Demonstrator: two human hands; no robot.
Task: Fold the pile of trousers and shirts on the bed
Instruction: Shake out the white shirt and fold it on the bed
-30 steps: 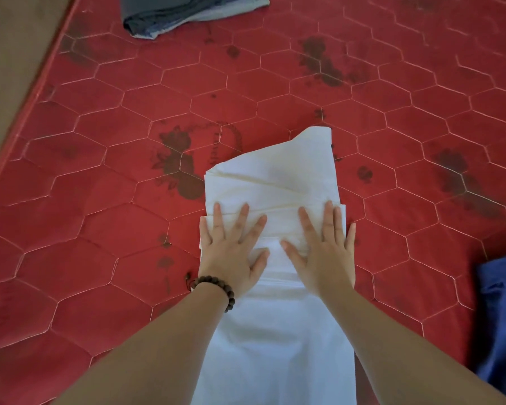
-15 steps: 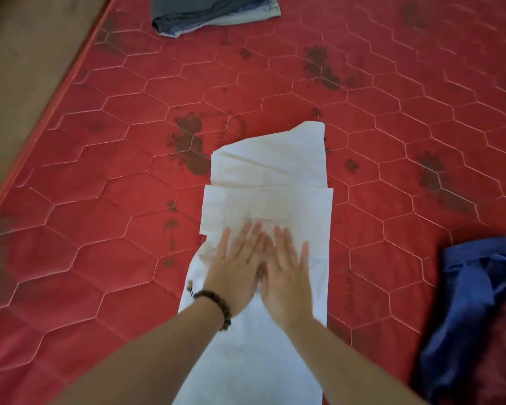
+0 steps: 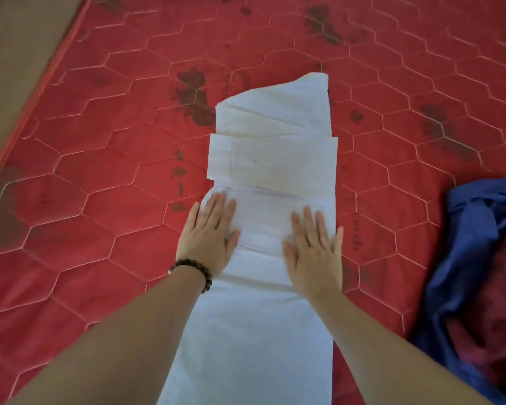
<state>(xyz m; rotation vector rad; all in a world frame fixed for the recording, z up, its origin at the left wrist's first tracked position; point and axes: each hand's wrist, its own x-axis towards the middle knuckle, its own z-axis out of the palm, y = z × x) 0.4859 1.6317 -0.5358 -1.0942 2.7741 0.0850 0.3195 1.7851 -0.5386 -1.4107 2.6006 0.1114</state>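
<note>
So the white garment [image 3: 272, 176] is laid out as a long narrow strip down the middle of the red quilted mattress [image 3: 100, 159], running from 12 o'clock toward 6, with the sides already folded in and a flap folded across the upper part. Can't honestly tell if it's a shirt or trousers at this point.

Both hands are flat on it, fingers straight, nothing gripped. The left hand [image 3: 209, 238], the one with the beaded bracelet [image 3: 192, 271], sits on the strip's 9 o'clock edge, and the right hand [image 3: 314, 252] on the 3 o'clock edge. My guess is they're spread out like that to press creases flat and keep the side folds from springing open before the strip gets folded end to end.

Over at 3 to 4 o'clock there's a crumpled blue garment [image 3: 468, 258] with something dark red [image 3: 497, 331] bunched against it, looks like that's the pile still waiting.
</note>
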